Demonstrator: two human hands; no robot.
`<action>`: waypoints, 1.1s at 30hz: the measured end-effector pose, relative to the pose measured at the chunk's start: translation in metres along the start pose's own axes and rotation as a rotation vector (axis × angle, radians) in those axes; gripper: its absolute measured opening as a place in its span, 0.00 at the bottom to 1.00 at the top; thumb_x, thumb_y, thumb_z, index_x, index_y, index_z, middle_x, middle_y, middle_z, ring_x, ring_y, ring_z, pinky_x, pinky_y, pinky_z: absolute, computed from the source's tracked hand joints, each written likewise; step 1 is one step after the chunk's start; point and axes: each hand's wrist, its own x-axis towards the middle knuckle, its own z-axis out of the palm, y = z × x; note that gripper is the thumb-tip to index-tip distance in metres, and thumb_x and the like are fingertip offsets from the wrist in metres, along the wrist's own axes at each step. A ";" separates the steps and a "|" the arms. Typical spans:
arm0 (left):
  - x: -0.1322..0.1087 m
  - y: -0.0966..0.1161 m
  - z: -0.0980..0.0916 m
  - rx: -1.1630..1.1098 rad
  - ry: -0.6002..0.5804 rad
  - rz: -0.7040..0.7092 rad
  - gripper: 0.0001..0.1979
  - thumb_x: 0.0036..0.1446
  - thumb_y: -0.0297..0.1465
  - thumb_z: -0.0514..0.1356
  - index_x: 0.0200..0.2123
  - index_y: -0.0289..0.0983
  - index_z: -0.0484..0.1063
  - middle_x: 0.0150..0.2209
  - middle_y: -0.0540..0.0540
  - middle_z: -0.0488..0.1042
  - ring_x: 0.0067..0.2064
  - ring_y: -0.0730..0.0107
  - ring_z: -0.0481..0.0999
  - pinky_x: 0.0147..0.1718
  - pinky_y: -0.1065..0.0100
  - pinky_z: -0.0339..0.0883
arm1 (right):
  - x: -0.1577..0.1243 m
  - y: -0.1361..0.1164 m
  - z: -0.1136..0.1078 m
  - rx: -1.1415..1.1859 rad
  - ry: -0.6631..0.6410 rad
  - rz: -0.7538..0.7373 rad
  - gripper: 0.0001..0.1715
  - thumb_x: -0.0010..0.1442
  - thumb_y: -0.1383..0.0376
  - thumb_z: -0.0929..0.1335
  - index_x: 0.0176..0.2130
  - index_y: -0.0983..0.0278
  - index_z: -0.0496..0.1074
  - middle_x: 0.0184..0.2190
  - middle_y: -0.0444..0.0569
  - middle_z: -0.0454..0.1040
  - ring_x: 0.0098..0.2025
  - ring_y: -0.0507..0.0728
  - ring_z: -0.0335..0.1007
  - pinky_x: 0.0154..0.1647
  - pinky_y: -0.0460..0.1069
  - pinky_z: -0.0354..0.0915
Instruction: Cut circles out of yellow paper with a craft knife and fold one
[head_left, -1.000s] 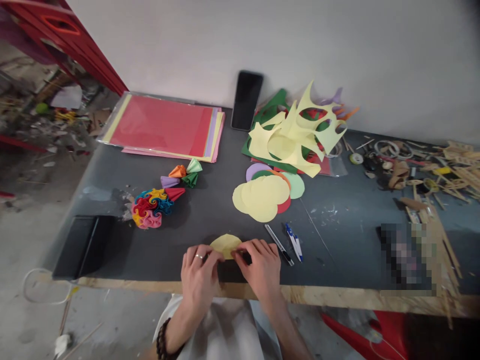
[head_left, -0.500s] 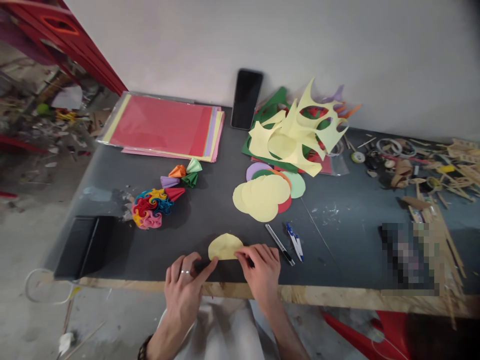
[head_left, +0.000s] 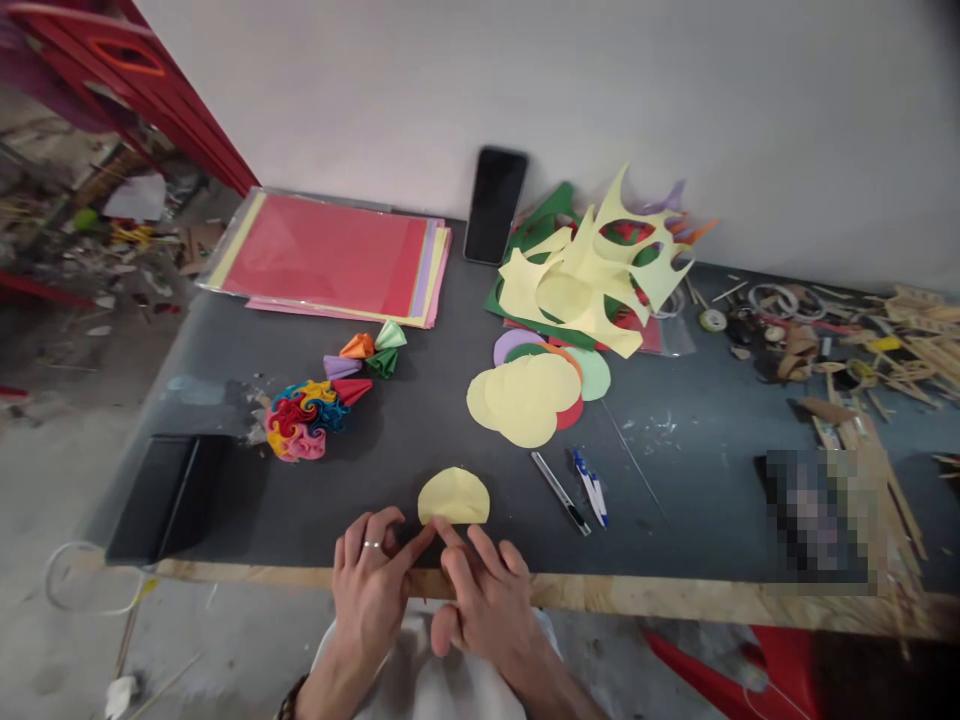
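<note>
A pale yellow paper piece [head_left: 454, 496], folded along its lower edge, lies flat near the table's front edge. My left hand [head_left: 371, 570], a ring on one finger, presses a fingertip on the fold's left part; its fingers are apart. My right hand [head_left: 487, 595] has its index fingertip on the same fold, close beside the left one, with the other fingers spread and the thumb free. Behind the folded piece to the right is a pile of paper circles [head_left: 525, 398], mostly yellow. A cutter knife [head_left: 560, 493] and a blue-and-white compass [head_left: 591, 488] lie to the right.
Folded paper cones [head_left: 358, 347] and a swirled colourful paper piece [head_left: 304, 422] are on the left, near a black case [head_left: 166, 495]. Behind are packed coloured sheets [head_left: 322, 255], a phone [head_left: 496, 205] and cut paper scraps [head_left: 585, 275]. Wood sticks [head_left: 911, 350] clutter the right.
My right hand has moved left from the right corner of the folded paper to beside my left fingertip, and its fingers have opened from a pinch. My left hand has hardly moved.
</note>
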 end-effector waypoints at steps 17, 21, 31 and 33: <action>0.006 -0.003 -0.002 -0.168 0.153 -0.123 0.31 0.61 0.22 0.58 0.60 0.58 0.77 0.46 0.45 0.80 0.50 0.55 0.75 0.53 0.52 0.69 | -0.021 0.031 -0.013 0.006 -0.081 0.164 0.28 0.54 0.71 0.66 0.53 0.56 0.73 0.36 0.42 0.85 0.43 0.61 0.75 0.41 0.57 0.56; 0.052 0.012 0.001 -0.335 -0.023 -0.032 0.37 0.68 0.30 0.58 0.76 0.44 0.51 0.64 0.38 0.73 0.65 0.53 0.69 0.61 0.54 0.67 | -0.022 0.034 -0.012 -0.007 -0.045 0.093 0.08 0.64 0.67 0.65 0.40 0.55 0.73 0.51 0.42 0.86 0.47 0.60 0.76 0.43 0.58 0.56; 0.070 0.008 0.009 -0.572 -0.146 -0.074 0.24 0.72 0.29 0.51 0.67 0.47 0.69 0.41 0.49 0.76 0.40 0.72 0.77 0.43 0.70 0.74 | -0.004 0.031 -0.008 0.135 0.080 0.204 0.16 0.68 0.60 0.71 0.56 0.53 0.76 0.51 0.42 0.85 0.44 0.58 0.77 0.46 0.55 0.68; 0.067 0.007 0.003 -0.656 -0.167 -0.095 0.23 0.72 0.29 0.50 0.65 0.47 0.71 0.42 0.49 0.75 0.40 0.74 0.78 0.43 0.72 0.75 | 0.001 0.031 -0.004 0.166 0.017 0.201 0.20 0.67 0.60 0.73 0.57 0.53 0.76 0.52 0.44 0.84 0.45 0.58 0.78 0.45 0.54 0.71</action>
